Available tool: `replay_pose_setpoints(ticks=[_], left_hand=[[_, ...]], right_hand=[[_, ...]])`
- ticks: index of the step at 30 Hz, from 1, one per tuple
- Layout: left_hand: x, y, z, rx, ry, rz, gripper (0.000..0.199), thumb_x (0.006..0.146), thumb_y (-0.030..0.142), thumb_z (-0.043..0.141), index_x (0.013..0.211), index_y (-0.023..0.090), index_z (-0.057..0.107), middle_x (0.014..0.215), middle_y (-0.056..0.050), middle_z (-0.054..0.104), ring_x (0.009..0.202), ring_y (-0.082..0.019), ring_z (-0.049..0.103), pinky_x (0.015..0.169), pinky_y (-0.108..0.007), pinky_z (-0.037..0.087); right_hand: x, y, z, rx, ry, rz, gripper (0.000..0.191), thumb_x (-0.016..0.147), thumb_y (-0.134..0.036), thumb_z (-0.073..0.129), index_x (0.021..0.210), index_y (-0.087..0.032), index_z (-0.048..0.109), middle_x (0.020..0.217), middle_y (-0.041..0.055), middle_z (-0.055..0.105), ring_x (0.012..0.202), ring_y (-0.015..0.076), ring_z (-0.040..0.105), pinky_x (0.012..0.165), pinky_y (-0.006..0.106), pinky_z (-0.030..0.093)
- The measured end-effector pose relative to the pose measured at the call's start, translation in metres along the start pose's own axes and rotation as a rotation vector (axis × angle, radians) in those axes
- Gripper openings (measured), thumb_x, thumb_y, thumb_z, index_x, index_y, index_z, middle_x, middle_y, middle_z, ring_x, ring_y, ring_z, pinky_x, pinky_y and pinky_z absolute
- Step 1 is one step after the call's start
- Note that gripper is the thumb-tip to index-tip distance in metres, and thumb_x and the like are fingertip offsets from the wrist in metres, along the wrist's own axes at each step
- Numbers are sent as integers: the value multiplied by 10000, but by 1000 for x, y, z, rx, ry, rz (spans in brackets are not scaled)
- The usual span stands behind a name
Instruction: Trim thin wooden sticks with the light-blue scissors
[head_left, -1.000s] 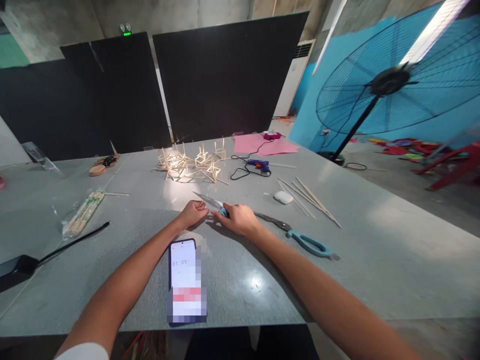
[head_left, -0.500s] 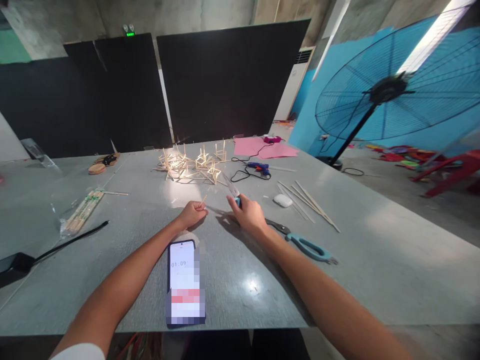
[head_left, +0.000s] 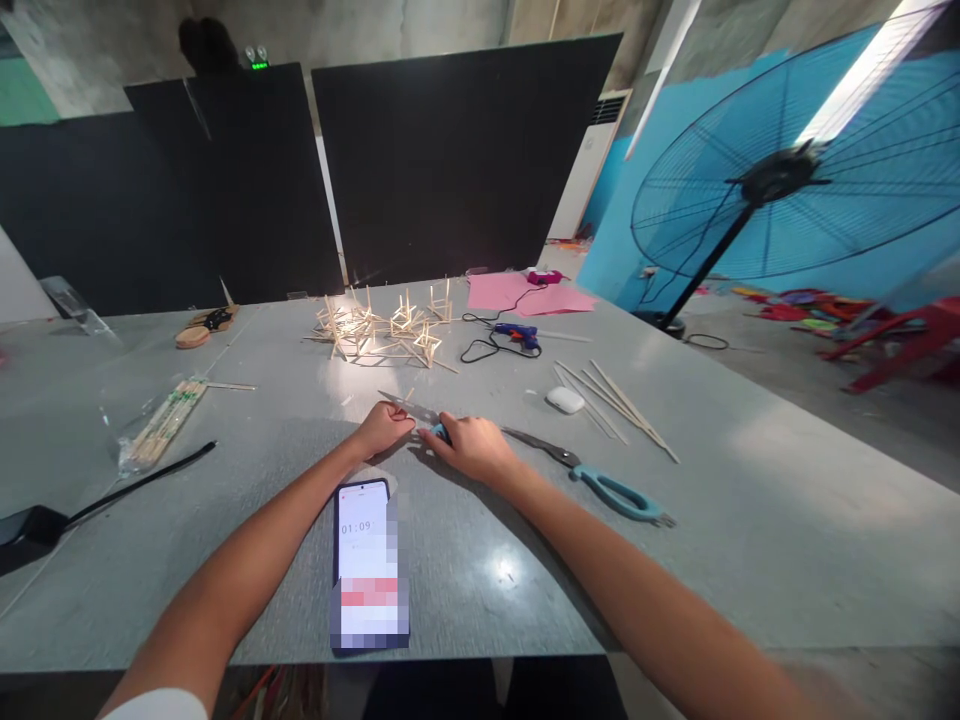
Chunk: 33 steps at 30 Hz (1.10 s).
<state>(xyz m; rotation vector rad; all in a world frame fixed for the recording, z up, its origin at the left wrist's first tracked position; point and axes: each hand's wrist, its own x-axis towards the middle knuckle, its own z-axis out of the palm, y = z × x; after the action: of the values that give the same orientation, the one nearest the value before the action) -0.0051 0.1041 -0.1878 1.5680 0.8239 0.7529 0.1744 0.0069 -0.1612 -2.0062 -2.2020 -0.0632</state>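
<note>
My left hand (head_left: pixel 384 430) is closed in a pinch on a short thin wooden stick (head_left: pixel 409 394), whose tip shows above the fingers. My right hand (head_left: pixel 474 445) grips the blue handle of a pointed blade (head_left: pixel 411 407). The blade lies across the stick by the left fingertips; whether it touches the stick I cannot tell. To the right of my right wrist rests a scissor half (head_left: pixel 570 460) with a blue loop handle. Beyond my hands stands a cluster of small stick frames (head_left: pixel 375 330). A phone (head_left: pixel 367 560) showing a timer lies below my left hand.
Loose sticks (head_left: pixel 630 410) and a white rounded object (head_left: pixel 565 400) lie on the right. Behind them are a blue glue gun (head_left: pixel 519 337) with its cord and pink paper (head_left: pixel 495 294). At left are packed sticks (head_left: pixel 169 420) and a black cable (head_left: pixel 150 482). A large fan (head_left: pixel 780 178) stands right.
My right hand has moved left and slightly down, turning the blade from pointing away to pointing left across the stick. My left hand stays in place. A dark shape appears above the black panel.
</note>
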Motion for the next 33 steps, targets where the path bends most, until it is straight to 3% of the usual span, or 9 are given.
replay_pose_setpoints(ticks=[4,6,10,12,15,21,25,29,33], left_hand=[[-1,1,-1,32,-10,28,166,686,288,664,764,143,642,758,-36,651,724,-151,572,688,-263,414],[-2,3,-2,81,7,38,177,697,294,652,662,168,532,622,16,519,592,-105,452,588,-241,334],[-5,7,-2,140,25,54,420,676,287,662,592,214,257,542,75,209,503,-55,184,514,-253,118],[-6,8,-2,153,9,54,450,670,284,657,602,219,217,554,75,170,504,-53,163,518,-260,90],[-6,7,-2,160,5,50,447,672,290,646,613,222,208,559,75,163,504,-55,168,519,-259,87],[-5,6,-3,145,36,66,418,672,313,668,606,208,268,572,75,230,545,-63,216,536,-241,160],[-4,5,-1,75,8,55,162,686,273,655,678,155,545,654,15,533,659,-112,484,637,-232,356],[1,0,-1,-24,-51,32,245,692,238,659,900,117,701,902,-76,719,875,-184,629,796,-278,449],[3,-2,-2,26,-35,57,197,685,256,654,828,124,675,841,-61,698,823,-173,615,766,-270,438]], right_hand=[[-1,-5,0,6,-1,4,620,1018,-687,269,1072,-209,660,865,125,763,823,255,740,668,292,401],[0,-6,2,12,18,24,631,1011,-699,275,1064,-204,662,861,130,762,819,265,741,666,297,402],[9,10,4,119,60,260,638,1020,-687,257,1036,-199,668,896,136,766,846,268,740,664,301,401],[13,24,1,152,71,364,655,1036,-662,217,1025,-188,669,916,150,764,863,263,736,657,299,395],[14,37,-5,151,86,391,696,1048,-642,149,1046,-173,663,912,163,757,845,257,727,636,300,376],[1,7,-8,145,86,173,581,1025,-670,293,1051,-218,656,850,94,756,786,217,717,634,287,348],[-4,-7,-4,53,5,16,594,1026,-674,283,1040,-216,661,871,104,760,786,231,721,632,280,354],[-3,-4,-3,29,-9,-10,611,1032,-674,251,1047,-218,658,885,101,763,806,234,728,638,280,365],[-4,-6,-4,25,-19,-7,617,1030,-675,250,1050,-215,661,888,110,763,818,246,735,649,287,382]])
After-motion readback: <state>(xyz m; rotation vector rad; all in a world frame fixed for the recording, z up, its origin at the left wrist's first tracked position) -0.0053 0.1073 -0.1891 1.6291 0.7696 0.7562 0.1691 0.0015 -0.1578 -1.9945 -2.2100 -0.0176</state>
